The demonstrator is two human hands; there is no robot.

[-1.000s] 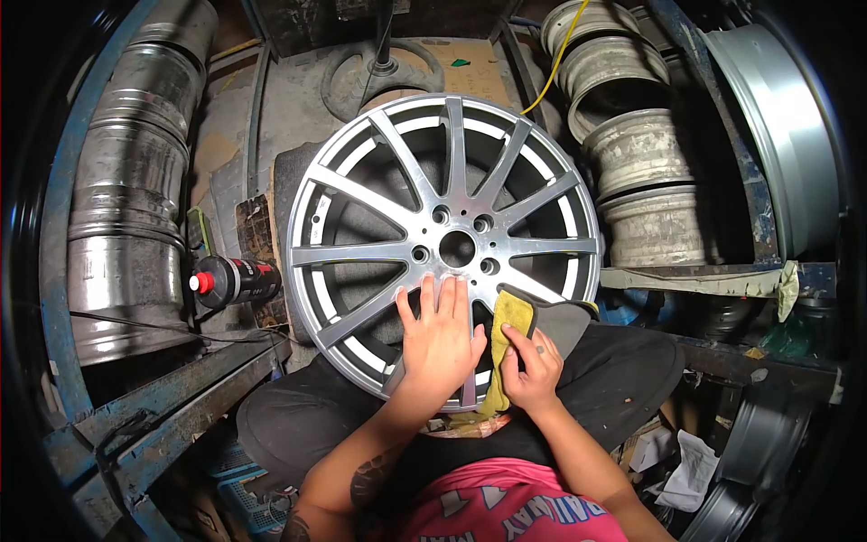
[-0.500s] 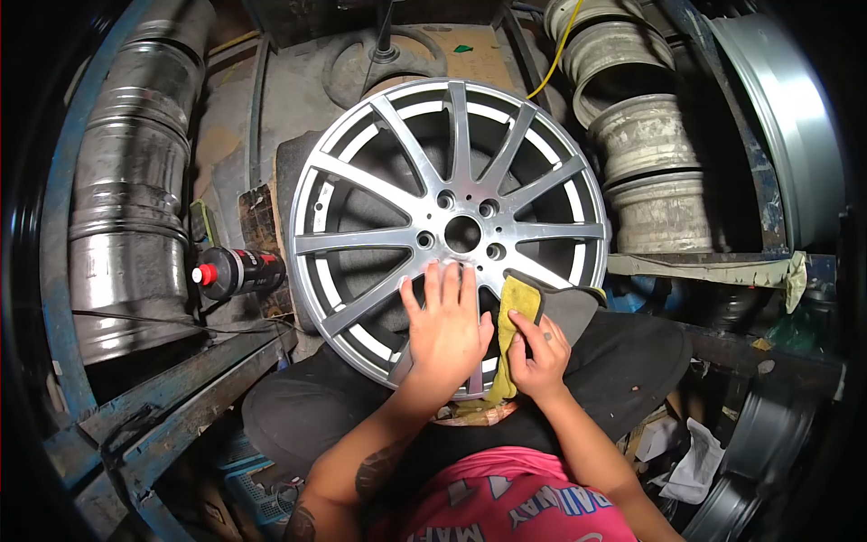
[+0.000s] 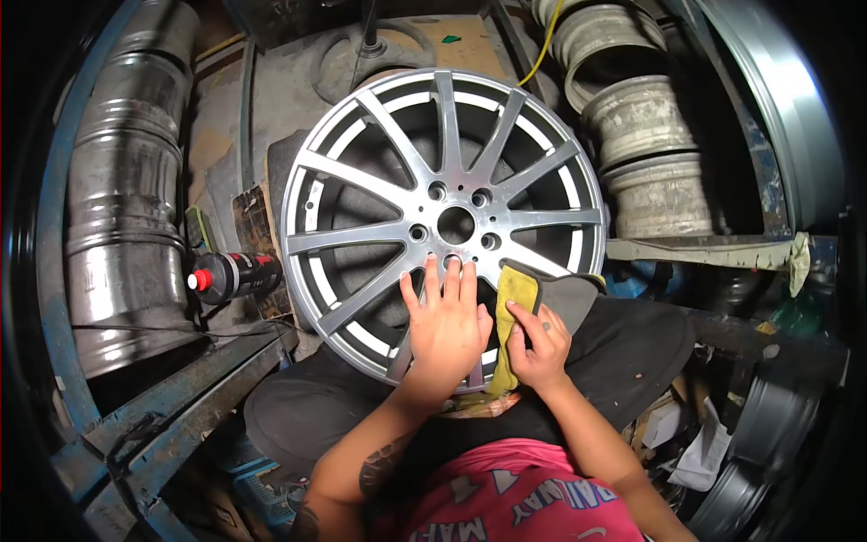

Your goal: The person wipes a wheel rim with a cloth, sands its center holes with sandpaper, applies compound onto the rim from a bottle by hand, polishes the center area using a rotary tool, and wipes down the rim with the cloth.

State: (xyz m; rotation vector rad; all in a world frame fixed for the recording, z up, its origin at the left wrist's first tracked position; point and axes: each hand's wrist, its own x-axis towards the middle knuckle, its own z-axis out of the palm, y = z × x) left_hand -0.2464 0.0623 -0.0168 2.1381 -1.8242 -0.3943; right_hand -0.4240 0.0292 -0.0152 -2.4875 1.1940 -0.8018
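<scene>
Left hand [image 3: 448,330] flat on spoked metal wheel [image 3: 441,213], right hand [image 3: 540,348] pinching soft yellow-grey cloth [image 3: 517,296] over its rim, unchanged.

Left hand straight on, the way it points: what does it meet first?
Probably the centre hole of the wheel, just ahead of the left hand, though depth is unclear.

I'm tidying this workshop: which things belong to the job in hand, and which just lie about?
In the job:
spoked wheel, under the left hand
yellow cloth, in the right hand

Apparently lying about:
grimy stacked rims
red-capped bottle, perhaps a supply
</scene>
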